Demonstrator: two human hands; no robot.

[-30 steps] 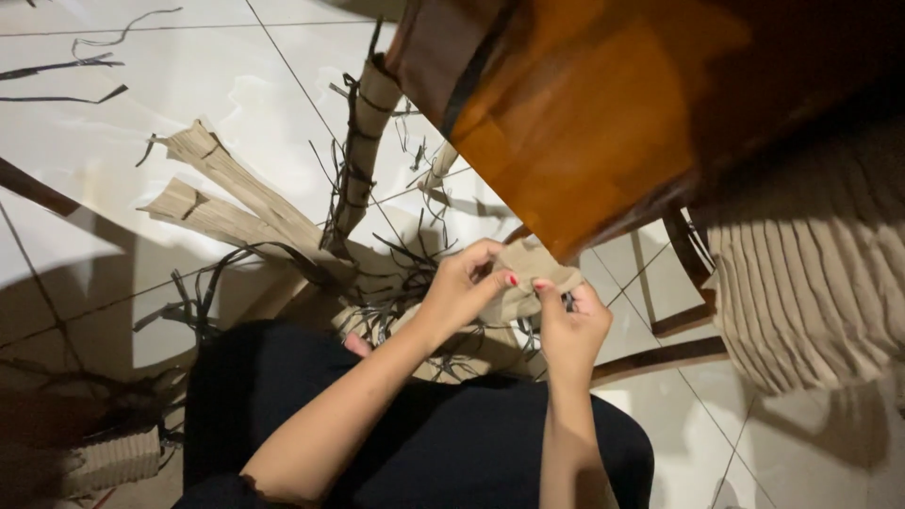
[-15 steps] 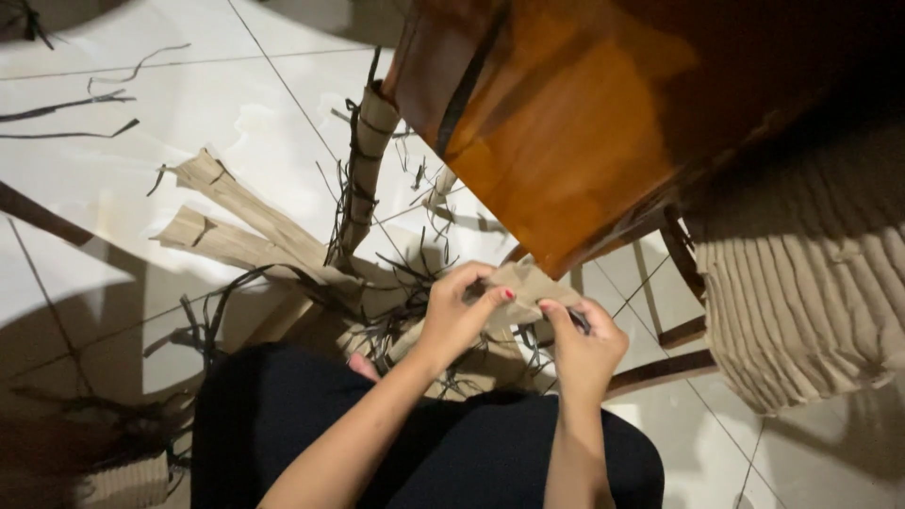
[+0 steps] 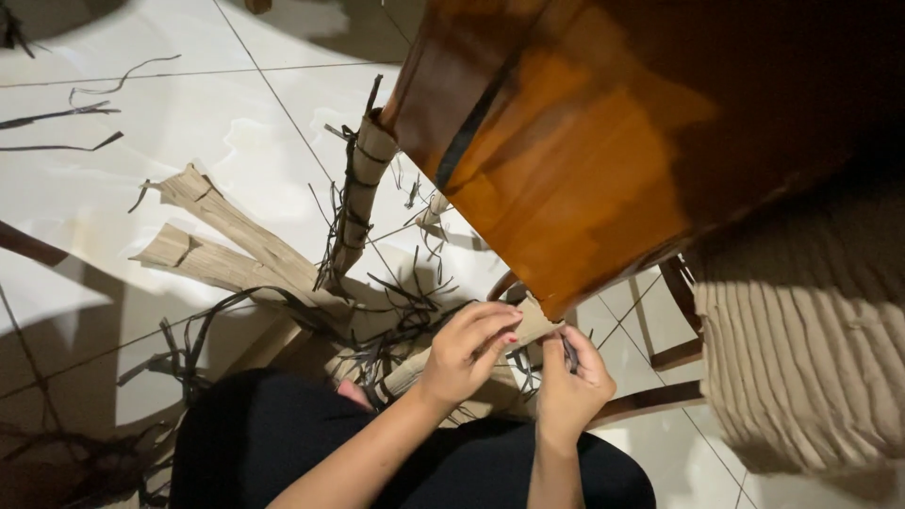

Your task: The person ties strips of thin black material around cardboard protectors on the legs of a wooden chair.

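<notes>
My left hand [image 3: 467,349] grips the end of a tan cardboard roll [image 3: 528,325] that lies across my lap, just below the corner of a brown wooden table [image 3: 603,160]. My right hand [image 3: 573,382] is closed around a thin dark strip [image 3: 569,351] next to that roll's end, fingers pinched. Both hands sit close together, almost touching. Tangled dark strips [image 3: 396,316] spread out on the floor ahead of my hands.
Several tan cardboard rolls bound with dark strips lie on the white tiled floor: one upright-angled roll [image 3: 358,203] and two flat ones [image 3: 231,250]. A ribbed beige fabric [image 3: 811,349] hangs at right. Wooden chair rungs [image 3: 674,353] sit under the table. Loose strips [image 3: 71,118] lie far left.
The view has shifted slightly. My hands stay together at the roll's end; the right hand has closed tighter on the dark strip and the left hand has slid along the roll.
</notes>
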